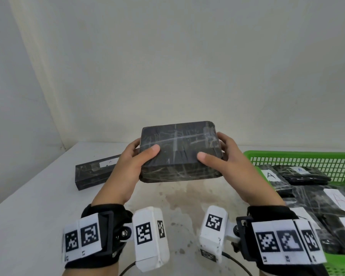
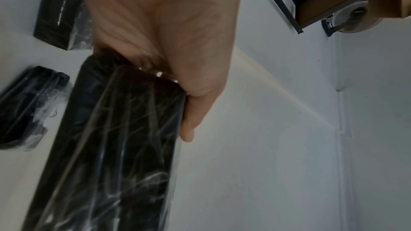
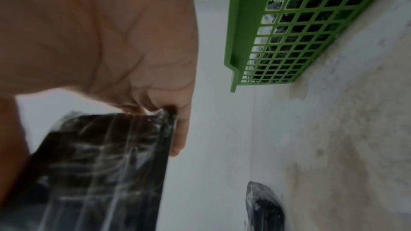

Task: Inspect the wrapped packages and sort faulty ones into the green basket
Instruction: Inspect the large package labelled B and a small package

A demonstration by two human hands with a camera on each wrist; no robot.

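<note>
Package (image 1: 179,152), one, gripped by two hands (image 1: 133,166) (image 1: 227,166).

Plain pale wall (image 1: 167,56), stained white table (image 1: 28,206), wall fan (image 2: 355,17)

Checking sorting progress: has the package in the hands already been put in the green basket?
No, both hands hold the wrapped package up above the table, left of the green basket.

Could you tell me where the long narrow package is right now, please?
In the head view the long package lies on the table at the left, behind the left hand.
</note>
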